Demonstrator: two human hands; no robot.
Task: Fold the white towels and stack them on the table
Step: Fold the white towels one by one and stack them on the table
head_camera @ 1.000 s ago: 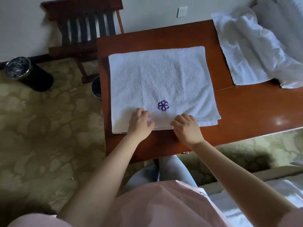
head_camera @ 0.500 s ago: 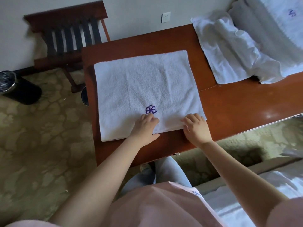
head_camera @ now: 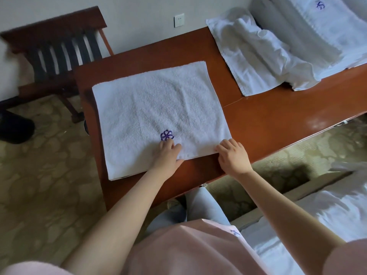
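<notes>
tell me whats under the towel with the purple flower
The folded towel lies flat on the wooden table, whose top shows around it. At its near edge, stacked layers show. Anything beneath its middle is covered.

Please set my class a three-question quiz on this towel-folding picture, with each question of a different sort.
1. True or false: the left hand rests on the folded towel, just below its purple emblem.
2. Where is the right hand? A: at the towel's near right corner. B: on the chair. C: on the floor.
3. Fill in: the unfolded towels lie at the person's ___ end of the table.

Key: 1 true; 2 A; 3 right.
</notes>
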